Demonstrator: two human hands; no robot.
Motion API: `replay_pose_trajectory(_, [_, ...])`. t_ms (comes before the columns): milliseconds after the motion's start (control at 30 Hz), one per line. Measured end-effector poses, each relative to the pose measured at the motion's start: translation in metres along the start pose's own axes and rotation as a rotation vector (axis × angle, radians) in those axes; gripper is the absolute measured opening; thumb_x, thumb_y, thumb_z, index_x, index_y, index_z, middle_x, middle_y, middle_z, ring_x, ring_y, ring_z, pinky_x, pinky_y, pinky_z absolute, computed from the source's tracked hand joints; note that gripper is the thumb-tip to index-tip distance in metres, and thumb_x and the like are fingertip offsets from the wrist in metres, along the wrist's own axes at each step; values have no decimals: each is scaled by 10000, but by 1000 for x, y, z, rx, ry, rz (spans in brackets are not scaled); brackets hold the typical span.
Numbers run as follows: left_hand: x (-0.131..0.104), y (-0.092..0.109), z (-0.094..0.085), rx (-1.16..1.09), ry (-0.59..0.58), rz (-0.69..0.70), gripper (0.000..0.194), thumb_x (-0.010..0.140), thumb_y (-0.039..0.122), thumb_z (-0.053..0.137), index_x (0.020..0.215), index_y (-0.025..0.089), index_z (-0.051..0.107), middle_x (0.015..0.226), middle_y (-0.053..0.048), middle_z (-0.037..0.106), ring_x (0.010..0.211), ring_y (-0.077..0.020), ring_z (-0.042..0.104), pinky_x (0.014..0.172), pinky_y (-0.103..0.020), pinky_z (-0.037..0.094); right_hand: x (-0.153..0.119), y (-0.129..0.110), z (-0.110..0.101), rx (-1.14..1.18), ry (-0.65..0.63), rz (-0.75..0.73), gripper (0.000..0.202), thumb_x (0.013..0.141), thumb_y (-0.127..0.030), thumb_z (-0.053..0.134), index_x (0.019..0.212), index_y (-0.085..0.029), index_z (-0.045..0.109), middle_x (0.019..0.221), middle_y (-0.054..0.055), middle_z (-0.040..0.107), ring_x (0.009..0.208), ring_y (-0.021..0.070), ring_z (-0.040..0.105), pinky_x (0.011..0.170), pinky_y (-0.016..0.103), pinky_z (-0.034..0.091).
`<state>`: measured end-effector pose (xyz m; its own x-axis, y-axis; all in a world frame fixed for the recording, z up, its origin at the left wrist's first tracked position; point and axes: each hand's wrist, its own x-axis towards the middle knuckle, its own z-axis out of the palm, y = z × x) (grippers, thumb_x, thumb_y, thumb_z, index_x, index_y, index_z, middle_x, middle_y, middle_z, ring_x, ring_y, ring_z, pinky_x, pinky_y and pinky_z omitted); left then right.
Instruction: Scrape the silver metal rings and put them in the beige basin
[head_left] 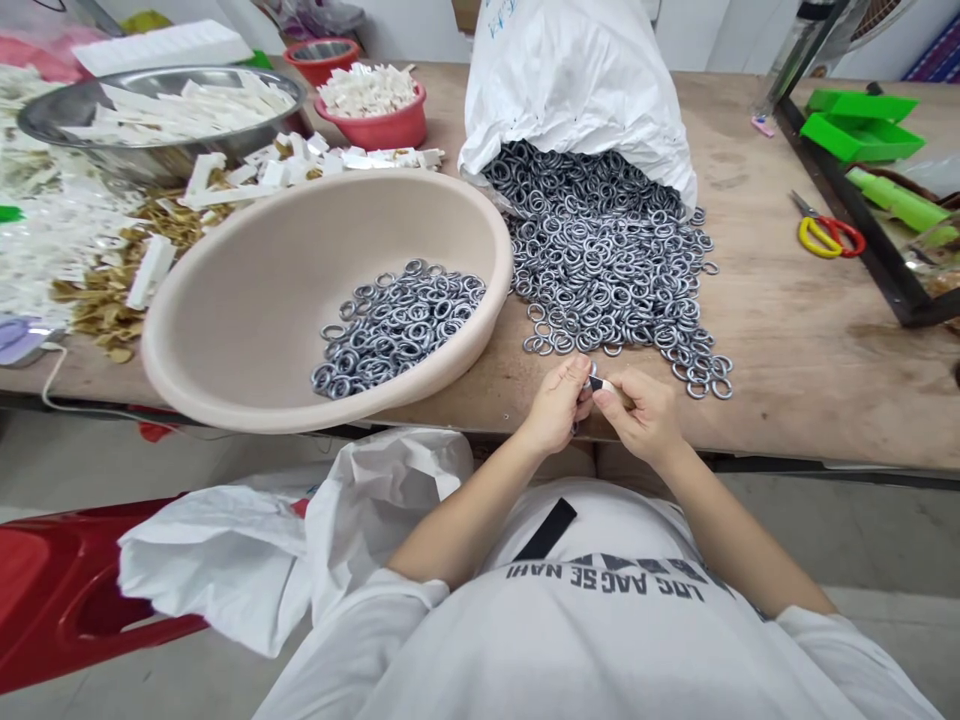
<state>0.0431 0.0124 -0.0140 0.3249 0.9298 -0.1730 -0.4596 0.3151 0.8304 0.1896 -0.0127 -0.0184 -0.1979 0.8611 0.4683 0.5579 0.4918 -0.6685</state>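
Note:
Close together at the table's front edge, both hands meet over a small metal ring (593, 369). My left hand (559, 402) pinches the ring between thumb and fingers, and another ring seems to show below its fingers. My right hand (637, 408) is closed on a small tool with a dark tip (596, 383), which touches or nearly touches the ring; its exact kind is too small to tell. Just beyond the hands lies a heap of grey metal rings (607, 270), spilling from a white sack (577, 80). To the left, a large beige basin (225, 290) holds more rings.
A steel bowl (142, 158) of white strips and a red bowl (390, 130) of white pieces stand at the back left. Yellow-and-red scissors (829, 236) lie on the right, near a dark metal frame (847, 220) and green trays (855, 135). A red chair (60, 590) is lower left.

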Motion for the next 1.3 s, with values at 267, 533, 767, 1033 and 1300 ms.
replay_pose_trajectory(267, [-3,-1,-2,47,-122,10,500,798,583,690,688,163,442,587,70,345,442,-14,255,406,-151,177,8,6,0,140,120,212,301,980,-429,504,792,-218,607,665,-12,528,635,144,483,623,293,363])
replay_pose_trajectory(533, [-2,14,-8,-313,21,-23,384,837,403,643,676,188,369,574,75,320,389,-23,213,360,-175,125,15,12,-12,-46,142,300,231,919,-441,605,941,-217,655,768,3,615,679,158,528,638,286,381])
replay_pose_trajectory(767, [-8,34,-30,-603,52,21,184,812,252,507,694,185,383,643,41,414,428,-45,333,373,-173,213,57,4,-1,-604,-243,171,268,936,-329,563,1188,-298,648,1065,65,648,812,219,623,650,313,373])
replay_pose_trajectory(1033, [-10,34,-25,-343,159,25,107,813,285,549,866,198,517,698,31,539,418,-44,377,364,-155,197,62,8,-1,-131,-39,283,120,926,-296,573,984,-215,638,956,50,650,843,195,604,716,297,423])
replay_pose_trajectory(1300, [-7,5,9,11,76,123,352,848,509,664,870,165,591,636,61,422,443,-16,274,395,-158,174,15,-22,8,734,119,484,217,858,-418,701,927,-227,624,753,-35,581,562,87,452,526,222,389])
